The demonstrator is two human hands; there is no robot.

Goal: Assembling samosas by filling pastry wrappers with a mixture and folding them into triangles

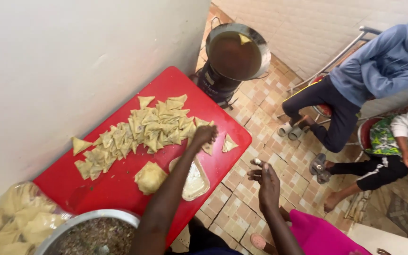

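Head view:

- We see a red worktop (pixel 119 186) set against a white wall (pixel 72 56). It carries a long heap of folded triangular pastries (pixel 138 132), a sign that most of the folding is done.
- The left hand (pixel 205 134) reaches across to the right end of that heap. Its fingers are curled down onto a pastry at the edge; we cannot tell whether they clamp it or only touch it.
- One folded triangle (pixel 229 143) lies apart, near the right edge of the worktop, just beside the left hand.
- The right hand (pixel 266 182) hangs over the tiled floor (pixel 242 208), off the worktop, well apart from the left hand. Its fingers are loosely bent and hold nothing that we can make out.
- A small stack of unfolded pastry sheets (pixel 150 177) rests in the middle of the worktop. We judge this to be the stock left to fold, and it is small against the finished heap.
- A shallow tray of pale paste (pixel 195 182) lies just beside the left forearm.
- A metal bowl of dark filling (pixel 90 233) stands at the near edge and is well filled, so filling remains.
- A clear bag of pastries (pixel 20 217) sits at the near left corner.
- Beyond the worktop a wok of oil (pixel 237 52) stands on a stove, with one triangle (pixel 244 39) in it. We judge that frying has barely begun.
- Two other people sit at the right: one in a blue hoodie (pixel 383 66), one in a patterned garment (pixel 386 137).
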